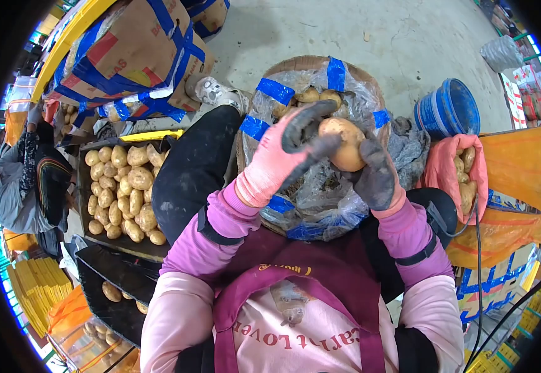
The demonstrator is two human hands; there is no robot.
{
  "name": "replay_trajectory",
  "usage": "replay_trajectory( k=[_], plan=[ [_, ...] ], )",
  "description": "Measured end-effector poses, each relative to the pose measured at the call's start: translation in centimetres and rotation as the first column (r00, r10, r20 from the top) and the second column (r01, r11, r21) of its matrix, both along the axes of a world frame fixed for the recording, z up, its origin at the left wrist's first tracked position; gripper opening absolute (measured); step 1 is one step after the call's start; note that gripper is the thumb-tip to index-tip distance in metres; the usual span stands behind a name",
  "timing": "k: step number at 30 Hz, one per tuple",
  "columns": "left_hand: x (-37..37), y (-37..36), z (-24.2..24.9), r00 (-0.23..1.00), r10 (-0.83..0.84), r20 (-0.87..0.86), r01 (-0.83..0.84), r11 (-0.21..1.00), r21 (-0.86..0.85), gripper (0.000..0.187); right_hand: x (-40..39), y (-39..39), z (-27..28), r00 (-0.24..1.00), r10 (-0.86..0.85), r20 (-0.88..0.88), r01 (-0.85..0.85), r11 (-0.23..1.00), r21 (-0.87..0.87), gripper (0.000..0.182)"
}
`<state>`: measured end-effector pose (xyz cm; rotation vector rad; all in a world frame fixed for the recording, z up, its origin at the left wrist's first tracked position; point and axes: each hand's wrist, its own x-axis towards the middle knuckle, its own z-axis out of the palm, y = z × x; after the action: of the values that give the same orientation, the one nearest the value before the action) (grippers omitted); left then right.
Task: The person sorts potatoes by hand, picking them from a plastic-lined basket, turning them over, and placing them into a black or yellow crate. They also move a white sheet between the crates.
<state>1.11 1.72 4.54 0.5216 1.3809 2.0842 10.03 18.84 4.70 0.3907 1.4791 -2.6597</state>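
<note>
My right hand (376,173), in a pink glove with a dark grey palm, grips a large potato (345,144) from its right side. My left hand (286,149), gloved alike, is open, thumb and fingers spread apart, with one dark fingertip overlapping the potato's left edge. Both hands are over a round cardboard-walled container (304,64) between my legs. Its clear plastic lining (320,208) is fixed with blue tape, and several potatoes (308,95) lie at its far side, partly hidden by my left hand.
A black crate (83,211) full of potatoes stands at my left. On the right are a pink sack (435,168) with potatoes and a blue bucket (447,109). Taped cardboard boxes (127,50) stand far left; another person (31,168) sits at the left edge.
</note>
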Motion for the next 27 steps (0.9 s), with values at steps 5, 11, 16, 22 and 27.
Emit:
replay_trajectory(
  k=[5,11,16,22,27],
  plan=[
    [0.0,-0.1,0.5,0.888,-0.125,-0.443,0.051,0.983,-0.177,0.082,-0.3,0.7,0.7,0.913,0.027,-0.408,0.273,0.702,0.658,0.04],
    [-0.4,-0.3,0.0,0.882,0.019,-0.471,-0.021,1.0,0.002,0.076,0.5,1.9,-0.8,0.986,-0.075,-0.147,0.088,0.992,0.086,0.039],
    [-1.1,-0.7,-0.3,0.992,-0.113,-0.061,0.114,0.993,0.026,0.052,0.2,0.4,0.9,1.0,0.023,-0.004,-0.023,1.0,0.001,0.041],
    [0.0,0.7,-1.4,0.965,-0.109,0.237,0.066,0.981,0.181,0.053,0.4,0.5,1.2,0.999,-0.007,-0.043,0.013,0.991,0.135,0.04],
    [0.1,-0.5,3.0,0.996,0.011,0.093,-0.013,1.0,0.024,0.046,0.7,2.9,-2.8,0.991,-0.128,0.049,0.121,0.984,0.133,0.051]
  ],
)
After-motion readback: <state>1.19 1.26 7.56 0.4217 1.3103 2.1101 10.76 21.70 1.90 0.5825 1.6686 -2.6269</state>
